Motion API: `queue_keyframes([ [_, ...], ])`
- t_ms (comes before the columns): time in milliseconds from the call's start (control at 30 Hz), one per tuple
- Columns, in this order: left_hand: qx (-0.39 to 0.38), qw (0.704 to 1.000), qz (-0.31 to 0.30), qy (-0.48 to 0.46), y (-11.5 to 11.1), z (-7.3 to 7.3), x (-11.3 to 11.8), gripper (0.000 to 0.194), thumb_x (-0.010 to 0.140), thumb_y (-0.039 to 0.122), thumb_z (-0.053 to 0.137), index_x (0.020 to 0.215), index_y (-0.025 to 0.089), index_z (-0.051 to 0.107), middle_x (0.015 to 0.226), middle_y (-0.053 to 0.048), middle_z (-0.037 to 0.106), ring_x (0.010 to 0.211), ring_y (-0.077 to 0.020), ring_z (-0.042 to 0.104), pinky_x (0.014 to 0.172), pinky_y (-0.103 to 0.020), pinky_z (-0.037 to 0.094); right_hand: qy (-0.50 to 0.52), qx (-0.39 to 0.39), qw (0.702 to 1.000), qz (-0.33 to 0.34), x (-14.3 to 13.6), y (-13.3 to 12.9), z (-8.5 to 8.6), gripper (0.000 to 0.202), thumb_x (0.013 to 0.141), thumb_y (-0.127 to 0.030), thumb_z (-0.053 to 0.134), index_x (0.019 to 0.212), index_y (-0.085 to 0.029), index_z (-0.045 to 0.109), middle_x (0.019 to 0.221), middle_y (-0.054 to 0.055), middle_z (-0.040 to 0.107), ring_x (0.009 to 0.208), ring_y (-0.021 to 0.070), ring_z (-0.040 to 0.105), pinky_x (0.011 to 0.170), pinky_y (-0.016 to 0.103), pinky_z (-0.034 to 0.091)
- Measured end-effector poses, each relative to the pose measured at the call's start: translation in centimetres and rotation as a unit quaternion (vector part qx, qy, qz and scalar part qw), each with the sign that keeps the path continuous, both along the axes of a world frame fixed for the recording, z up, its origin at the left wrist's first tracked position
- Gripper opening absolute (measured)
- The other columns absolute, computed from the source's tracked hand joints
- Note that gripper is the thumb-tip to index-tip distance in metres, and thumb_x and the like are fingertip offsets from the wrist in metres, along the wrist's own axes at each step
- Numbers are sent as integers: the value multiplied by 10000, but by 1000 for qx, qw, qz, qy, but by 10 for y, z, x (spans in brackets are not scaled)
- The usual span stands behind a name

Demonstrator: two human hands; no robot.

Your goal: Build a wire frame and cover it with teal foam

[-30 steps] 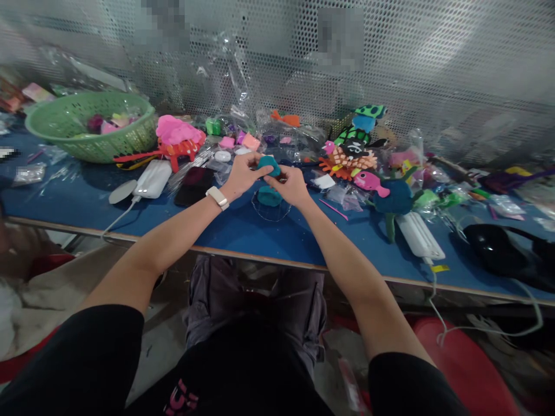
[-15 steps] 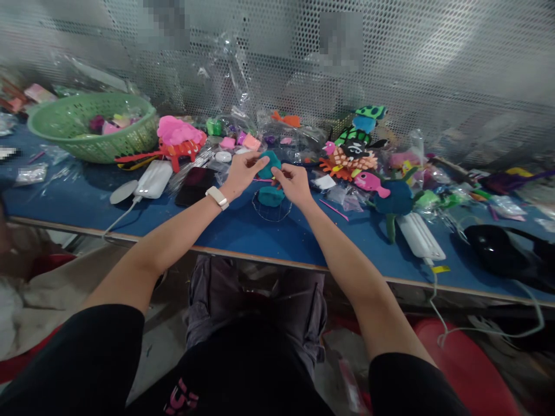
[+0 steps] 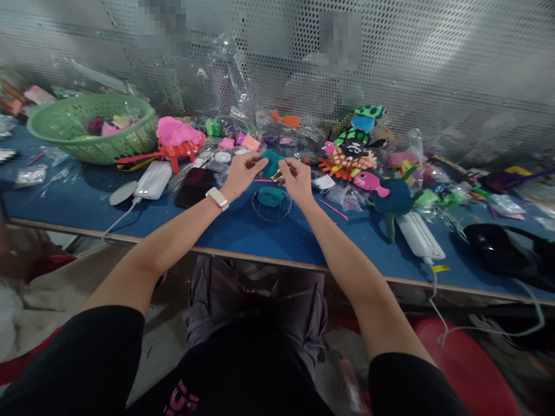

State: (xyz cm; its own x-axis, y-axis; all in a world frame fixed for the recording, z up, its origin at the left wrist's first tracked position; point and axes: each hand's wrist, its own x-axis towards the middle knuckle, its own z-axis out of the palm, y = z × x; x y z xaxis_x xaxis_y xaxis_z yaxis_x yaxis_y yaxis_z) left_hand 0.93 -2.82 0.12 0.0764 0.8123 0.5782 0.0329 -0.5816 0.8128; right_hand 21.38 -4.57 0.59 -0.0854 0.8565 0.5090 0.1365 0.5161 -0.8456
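Observation:
Between both hands is a soft teal piece of modelling clay, raised a little over the blue table. My left hand pinches its left side between thumb and fingers, and my right hand pinches its right side. Just below them, a second teal clay lump lies on a round, clear disc with a wiry-looking rim. A thin pink stick lies behind the disc, partly hidden by the hands. Another pink stick rests to the right of my right forearm.
A green basket stands at the left. White power banks with cables lie on both sides, near a dark phone. Colourful clay figures and plastic bags line the back, before a perforated metal panel. A red stool is below right.
The held teal clay has been turned and looks wider and flatter between my hands. My right hand has shifted slightly, its fingers now higher on the clay's right edge.

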Motion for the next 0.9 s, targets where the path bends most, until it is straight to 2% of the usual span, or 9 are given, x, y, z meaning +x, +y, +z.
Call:
queue_keyframes([
  [167,19,999,20,18,2,-1,-1,698,887,938,852,838,242,818,750,-35,720,686,-170,668,664,-344,630,-20,9,1000,-12,4,5,-4,741,968,-1024,647,956,-291,752,841,38,723,765,222,756,569,359,611],
  [333,47,997,27,50,1,0,-3,577,985,795,854,826,241,849,716,-31,736,649,-161,638,623,-330,566,-14,14,1000,-19,5,6,-7,747,974,-1000,673,1114,-290,860,925,54,791,740,221,750,583,388,650],
  [433,58,994,50,79,-2,-1,-3,470,1042,684,831,932,233,901,822,-56,834,716,-187,713,673,-338,612,1,16,1000,-12,4,6,-7,744,940,-1005,716,1133,-306,885,944,52,816,762,237,762,597,407,676],
  [600,87,978,92,164,-10,2,-3,389,1127,542,775,1222,195,924,1102,-133,925,944,-247,854,896,-387,711,32,7,999,10,2,9,-7,774,912,-1038,708,1187,-336,883,1051,49,842,788,233,767,635,428,721],
  [733,135,958,97,235,-16,4,-4,365,1175,449,711,1398,222,891,1290,-143,917,1083,-271,874,1021,-441,714,27,11,1000,9,1,10,-8,764,919,-1029,706,1172,-329,877,983,39,813,817,232,756,687,433,730],
  [900,175,925,108,319,-16,5,-6,503,1219,418,582,1659,225,731,1504,-156,844,1330,-310,820,1169,-507,665,-15,77,995,-54,3,9,-8,723,949,-975,733,1114,-283,863,1039,61,832,889,232,768,747,412,685],
])
